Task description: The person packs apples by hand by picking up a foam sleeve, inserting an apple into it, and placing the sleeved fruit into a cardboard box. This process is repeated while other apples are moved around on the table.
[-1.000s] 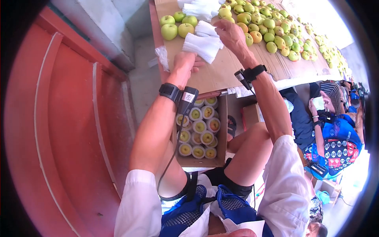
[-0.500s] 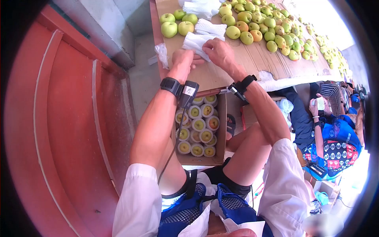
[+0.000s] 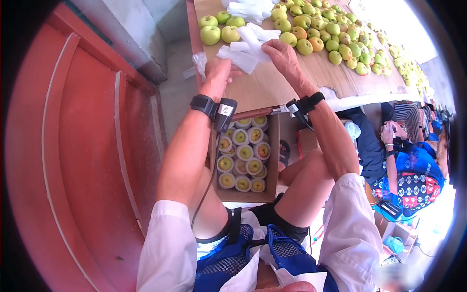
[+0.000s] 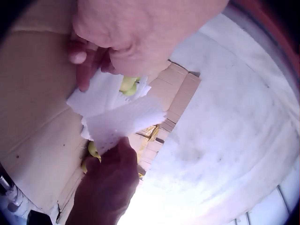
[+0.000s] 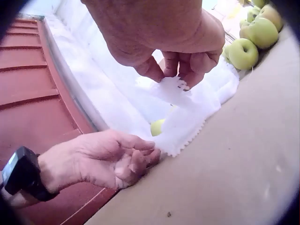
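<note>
Seen from the head, two bare hands work over a cardboard-covered worktop (image 3: 265,90) among several white foam-net sleeves (image 3: 250,10). The right hand (image 3: 288,62) pinches the end of one white sleeve (image 3: 252,41) between thumb and fingertips; the right wrist view shows this grip closely, with the sleeve's lacy edge poking out between the fingers. The left hand (image 3: 219,73) lies at the near left end of the sleeves. The right wrist view shows its palm side, fingers bent, fingertips meeting the foam; I cannot tell whether they pinch it.

Five green apples (image 3: 210,35) sit left of the sleeves, and a large heap of apples (image 3: 335,36) spreads to the right. The left wrist view adds a yellow strip (image 4: 151,133) on the cardboard beyond the sleeves, near the pinching hand.

Only the head view shows the open box (image 3: 243,196) below the worktop, holding apples in foam nets (image 3: 245,153), and another person (image 3: 413,165) at the far right. A red panel (image 3: 97,146) stands on the left.
</note>
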Tool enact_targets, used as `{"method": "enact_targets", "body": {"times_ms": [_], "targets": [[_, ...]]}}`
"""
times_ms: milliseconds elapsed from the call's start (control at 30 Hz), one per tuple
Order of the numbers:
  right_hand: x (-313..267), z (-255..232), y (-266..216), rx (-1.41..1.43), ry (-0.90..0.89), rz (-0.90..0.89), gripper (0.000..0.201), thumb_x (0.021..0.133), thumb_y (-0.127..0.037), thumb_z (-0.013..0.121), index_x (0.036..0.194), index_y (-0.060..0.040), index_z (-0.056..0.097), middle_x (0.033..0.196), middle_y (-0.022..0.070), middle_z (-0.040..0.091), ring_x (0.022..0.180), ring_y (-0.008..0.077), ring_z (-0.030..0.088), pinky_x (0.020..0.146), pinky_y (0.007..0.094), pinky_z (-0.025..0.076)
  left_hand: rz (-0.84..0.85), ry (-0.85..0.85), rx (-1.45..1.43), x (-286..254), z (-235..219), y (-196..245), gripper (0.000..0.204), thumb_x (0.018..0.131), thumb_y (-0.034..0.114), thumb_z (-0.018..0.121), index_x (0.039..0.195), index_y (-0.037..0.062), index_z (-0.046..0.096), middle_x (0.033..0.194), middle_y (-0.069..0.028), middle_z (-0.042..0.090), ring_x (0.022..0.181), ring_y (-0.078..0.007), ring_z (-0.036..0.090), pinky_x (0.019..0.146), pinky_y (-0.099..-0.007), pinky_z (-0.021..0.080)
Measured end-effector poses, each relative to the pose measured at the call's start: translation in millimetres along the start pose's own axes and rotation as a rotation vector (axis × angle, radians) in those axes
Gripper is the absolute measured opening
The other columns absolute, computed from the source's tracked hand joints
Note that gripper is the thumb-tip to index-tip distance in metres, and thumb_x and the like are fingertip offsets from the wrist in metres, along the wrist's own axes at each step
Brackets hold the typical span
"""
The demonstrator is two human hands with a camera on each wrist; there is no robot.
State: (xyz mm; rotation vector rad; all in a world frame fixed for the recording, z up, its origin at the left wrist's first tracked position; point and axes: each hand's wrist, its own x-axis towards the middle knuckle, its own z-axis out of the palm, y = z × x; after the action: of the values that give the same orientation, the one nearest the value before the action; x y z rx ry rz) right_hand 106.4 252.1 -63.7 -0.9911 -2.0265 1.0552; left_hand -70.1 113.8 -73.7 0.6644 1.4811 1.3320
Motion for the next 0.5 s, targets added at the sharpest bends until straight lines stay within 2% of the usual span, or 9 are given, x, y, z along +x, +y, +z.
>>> {"method": "enact_targets", "body": {"times_ms": [67, 167, 267, 367, 467, 500], "targets": [[-3, -5, -10, 0.022, 0.007, -0.005, 0.037, 0.090, -0.032, 0.063, 0.103, 0.0017, 0.071, 0.085, 0.0099, 0.071, 0.078, 0.0164, 0.064, 0.074, 0.0321, 0.051, 0.037, -0.069, -0.060, -1, -2, 3, 0.039, 0.099, 0.019, 0.045, 0.130, -0.0028, 0.057, 0.122, -0.0142, 0.067, 0.101, -0.0196, 0.070, 0.065, -0.0258, 0.047], [-6, -12, -20, 0.093, 0.009, -0.004, 0.037, 0.091, -0.033, 0.064, 0.102, 0.0016, 0.070, 0.083, 0.0075, 0.070, 0.078, 0.0149, 0.063, 0.073, 0.0310, 0.051, 0.021, -0.065, -0.118, 0, 2, 7, 0.039, 0.099, 0.015, 0.042, 0.131, -0.0022, 0.057, 0.127, -0.0126, 0.067, 0.107, -0.0196, 0.069, 0.067, -0.0248, 0.049], [-10, -14, -20, 0.060, 0.010, -0.018, 0.035, 0.091, -0.032, 0.063, 0.101, 0.0006, 0.070, 0.085, 0.0093, 0.071, 0.078, 0.0177, 0.065, 0.074, 0.0332, 0.052, 0.025, 0.025, -0.015, -10, 5, 16, 0.037, 0.099, 0.017, 0.047, 0.128, -0.0021, 0.059, 0.121, -0.0117, 0.068, 0.102, -0.0187, 0.070, 0.067, -0.0262, 0.050], [-18, -11, -21, -0.100, 0.053, -0.044, 0.033, 0.091, -0.030, 0.062, 0.101, -0.0008, 0.070, 0.088, 0.0123, 0.073, 0.079, 0.0220, 0.068, 0.076, 0.0359, 0.053, -0.067, 0.170, 0.308, -17, 4, 34, 0.037, 0.096, 0.022, 0.057, 0.125, -0.0015, 0.060, 0.114, -0.0095, 0.069, 0.095, -0.0173, 0.069, 0.067, -0.0268, 0.050], [-29, -6, -32, -0.131, 0.075, -0.007, 0.029, 0.091, -0.029, 0.062, 0.100, -0.0031, 0.069, 0.092, 0.0129, 0.073, 0.082, 0.0272, 0.069, 0.077, 0.0392, 0.053, 0.171, 0.070, 0.188, -23, 5, 32, 0.042, 0.093, 0.028, 0.067, 0.124, -0.0006, 0.061, 0.113, -0.0077, 0.068, 0.094, -0.0157, 0.068, 0.070, -0.0275, 0.049], [-34, -3, -36, -0.177, 0.089, -0.044, 0.027, 0.091, -0.029, 0.062, 0.099, -0.0042, 0.069, 0.094, 0.0119, 0.072, 0.083, 0.0279, 0.069, 0.077, 0.0398, 0.053, 0.194, -0.002, 0.086, -24, 8, 31, 0.044, 0.093, 0.029, 0.068, 0.125, -0.0002, 0.061, 0.114, -0.0076, 0.067, 0.096, -0.0156, 0.067, 0.072, -0.0279, 0.050]]}}
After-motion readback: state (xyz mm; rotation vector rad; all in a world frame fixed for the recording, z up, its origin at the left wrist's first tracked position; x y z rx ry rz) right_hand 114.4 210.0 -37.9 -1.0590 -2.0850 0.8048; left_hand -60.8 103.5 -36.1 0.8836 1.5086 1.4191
